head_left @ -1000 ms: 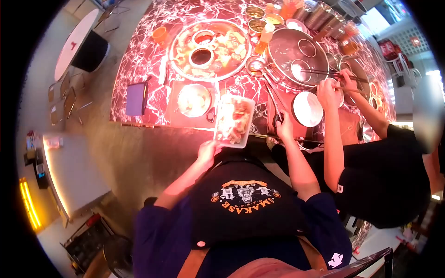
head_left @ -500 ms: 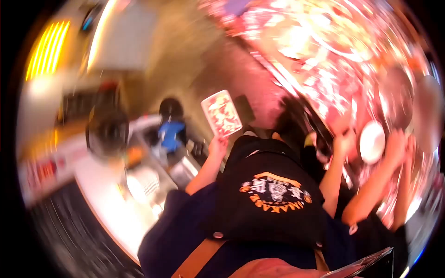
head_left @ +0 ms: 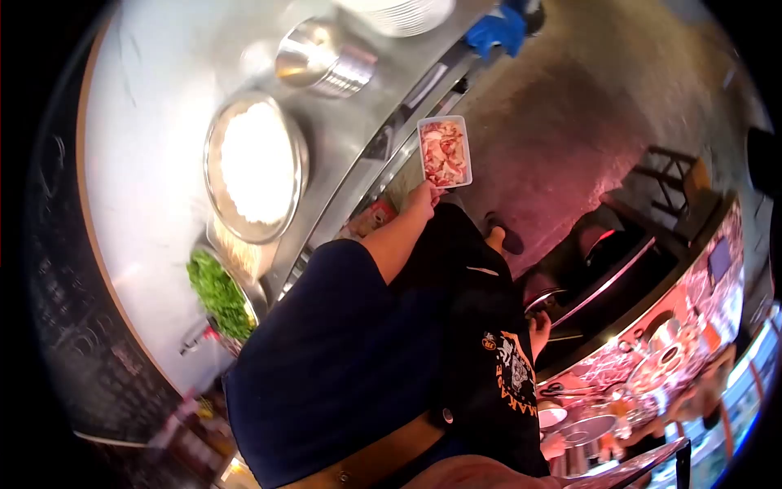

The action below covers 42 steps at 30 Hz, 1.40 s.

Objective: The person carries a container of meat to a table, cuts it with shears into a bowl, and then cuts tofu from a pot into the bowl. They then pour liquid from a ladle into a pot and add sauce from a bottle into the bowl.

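Note:
My left hand (head_left: 425, 196) grips the near end of a white rectangular container (head_left: 469, 163), its fingers closed on the rim. Pinkish-red pieces of what looks like raw sliced meat (head_left: 444, 151) fill it. It is held out in front of me, past the edge of the steel counter. At the right side of my apron, my right hand (head_left: 538, 332) shows only in part, beside a dark cabinet (head_left: 607, 297). A thin round rim (head_left: 546, 297) lies just above its fingers. Whether that hand holds anything is hidden.
On the left steel counter (head_left: 342, 134) stand a large metal bowl (head_left: 303, 163) of white contents, shiny steel containers (head_left: 314, 61), stacked white plates (head_left: 399, 12) and leafy greens (head_left: 218, 297). A blue cloth (head_left: 497, 31) hangs beyond. A pink-lit counter (head_left: 635, 350) and stool (head_left: 672, 179) are right.
My view has swung left, bringing the steel counter's bowl and greens into sight. My left hand still holds the meat container. The right hand has moved away from the pink-lit counter's top.

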Tool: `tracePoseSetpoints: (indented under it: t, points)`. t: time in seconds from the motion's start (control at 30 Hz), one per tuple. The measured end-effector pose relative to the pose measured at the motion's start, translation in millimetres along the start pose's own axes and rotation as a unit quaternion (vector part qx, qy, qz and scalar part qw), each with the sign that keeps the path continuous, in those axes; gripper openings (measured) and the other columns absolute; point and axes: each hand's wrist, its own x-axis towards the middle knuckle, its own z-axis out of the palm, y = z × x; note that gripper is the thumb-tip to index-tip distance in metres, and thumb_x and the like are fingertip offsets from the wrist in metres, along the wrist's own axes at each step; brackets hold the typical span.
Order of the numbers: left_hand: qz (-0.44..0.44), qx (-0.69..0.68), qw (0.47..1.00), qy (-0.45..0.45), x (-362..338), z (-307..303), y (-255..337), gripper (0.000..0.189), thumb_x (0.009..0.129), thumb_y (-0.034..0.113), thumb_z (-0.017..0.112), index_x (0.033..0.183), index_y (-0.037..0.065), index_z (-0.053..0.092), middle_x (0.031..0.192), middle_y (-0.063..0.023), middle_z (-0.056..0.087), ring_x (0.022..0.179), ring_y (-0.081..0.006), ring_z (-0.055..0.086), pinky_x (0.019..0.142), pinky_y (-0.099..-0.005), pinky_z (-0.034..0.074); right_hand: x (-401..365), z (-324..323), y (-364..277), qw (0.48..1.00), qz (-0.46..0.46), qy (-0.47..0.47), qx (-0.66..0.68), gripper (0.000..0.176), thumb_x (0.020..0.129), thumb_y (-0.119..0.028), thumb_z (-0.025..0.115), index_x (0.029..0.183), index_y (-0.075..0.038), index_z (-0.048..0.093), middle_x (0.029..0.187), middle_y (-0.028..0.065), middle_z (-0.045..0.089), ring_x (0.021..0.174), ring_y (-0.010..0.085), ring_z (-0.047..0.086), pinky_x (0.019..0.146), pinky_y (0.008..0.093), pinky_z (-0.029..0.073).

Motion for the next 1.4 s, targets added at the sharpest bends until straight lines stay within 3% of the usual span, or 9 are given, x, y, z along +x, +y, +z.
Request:
tracePoseSetpoints:
  t: [0.37, 0.43, 0.67, 0.8, 1.0, 1.03, 1.13, 1.27, 1.4]
  points:
    - [0.035, -0.153, 0.983, -0.097, -34, -141, 32, 0.029, 0.071, 0.015, 0.064, 0.099, 0.019, 0.063, 0.092, 0.0043, 0.064, 0.083, -0.0132, 0.059, 0.073, -0.0305, 0.041, 109, 34, -221, 0.977, -0.053, -0.144, -0.146, 0.017, 0.089, -0.011, 0.062, 0.102, 0.000, 0.062, 0.089, 0.0080, 0.065, 0.082, 0.0109, 0.061, 0.075, 0.0263, 0.049]
    - [0.042, -0.285, 0.952, -0.101, -6, -166, 41, 0.029, 0.072, 0.014, 0.063, 0.101, 0.017, 0.062, 0.094, 0.0035, 0.065, 0.079, -0.0126, 0.060, 0.067, -0.0282, 0.045, 132, 73, -325, 0.931, -0.305, -0.088, -0.181, 0.018, 0.091, -0.017, 0.061, 0.085, 0.000, 0.061, 0.072, 0.0059, 0.062, 0.066, 0.0112, 0.057, 0.062, 0.0267, 0.046]
    - [0.056, -0.369, 0.926, -0.054, 104, -210, 101, 0.017, 0.084, 0.019, 0.057, 0.099, 0.012, 0.061, 0.093, -0.0051, 0.066, 0.074, -0.0202, 0.064, 0.060, -0.0346, 0.052, 89, 240, -668, 0.873, -0.436, -0.172, -0.136, 0.018, 0.088, -0.020, 0.066, 0.088, -0.002, 0.064, 0.073, 0.0099, 0.064, 0.066, 0.0172, 0.059, 0.067, 0.0290, 0.048]
    - [0.022, -0.288, 0.954, -0.082, 118, -196, 125, 0.013, 0.088, 0.020, 0.052, 0.094, 0.010, 0.058, 0.086, -0.0060, 0.062, 0.070, -0.0187, 0.060, 0.056, -0.0322, 0.047, 74, 311, -719, 0.882, -0.375, -0.168, -0.229, 0.044, 0.080, -0.049, 0.066, 0.087, -0.006, 0.068, 0.088, 0.0161, 0.069, 0.087, 0.0331, 0.066, 0.077, 0.0417, 0.051]
    - [-0.071, -0.023, 0.983, -0.167, 124, -152, 134, 0.017, 0.093, 0.022, 0.045, 0.086, 0.009, 0.053, 0.076, -0.0074, 0.057, 0.064, -0.0164, 0.055, 0.049, -0.0287, 0.040, 82, 340, -719, 0.876, -0.344, -0.173, -0.289, 0.035, 0.076, -0.042, 0.064, 0.084, -0.009, 0.071, 0.098, 0.0175, 0.067, 0.094, 0.0358, 0.064, 0.081, 0.0463, 0.052]
    - [0.086, 0.219, 0.940, -0.246, 94, -125, 139, 0.020, 0.094, 0.024, 0.047, 0.079, 0.010, 0.048, 0.067, -0.0048, 0.052, 0.054, -0.0147, 0.049, 0.044, -0.0297, 0.035, 81, 340, -714, 0.909, -0.326, -0.134, -0.223, 0.031, 0.073, -0.039, 0.065, 0.081, -0.010, 0.071, 0.100, 0.0161, 0.067, 0.093, 0.0353, 0.064, 0.080, 0.0463, 0.053]
    - [-0.032, 0.188, 0.978, -0.087, -8, -3, 158, 0.019, 0.093, 0.027, 0.052, 0.092, 0.009, 0.054, 0.078, -0.0032, 0.057, 0.062, -0.0140, 0.053, 0.050, -0.0278, 0.039, 106, 366, -700, 0.882, -0.362, -0.143, -0.266, 0.019, 0.069, -0.026, 0.063, 0.076, -0.012, 0.072, 0.088, 0.0115, 0.070, 0.086, 0.0315, 0.066, 0.069, 0.0454, 0.055]
    - [0.083, 0.322, 0.884, -0.328, -85, 83, 175, 0.022, 0.094, 0.029, 0.054, 0.098, 0.008, 0.056, 0.087, -0.0040, 0.061, 0.074, -0.0163, 0.059, 0.061, -0.0293, 0.044, 81, 315, -722, 0.921, -0.295, -0.183, -0.178, 0.022, 0.068, -0.017, 0.061, 0.079, -0.002, 0.073, 0.083, 0.0203, 0.069, 0.080, 0.0346, 0.068, 0.069, 0.0441, 0.054]
    - [0.149, 0.290, 0.868, -0.375, -151, 135, 165, 0.023, 0.095, 0.030, 0.053, 0.099, 0.008, 0.057, 0.089, -0.0043, 0.062, 0.077, -0.0168, 0.059, 0.065, -0.0301, 0.045, 82, 298, -723, 0.922, -0.320, -0.159, -0.149, 0.023, 0.070, -0.019, 0.061, 0.080, -0.001, 0.071, 0.078, 0.0224, 0.067, 0.078, 0.0361, 0.068, 0.068, 0.0471, 0.053]
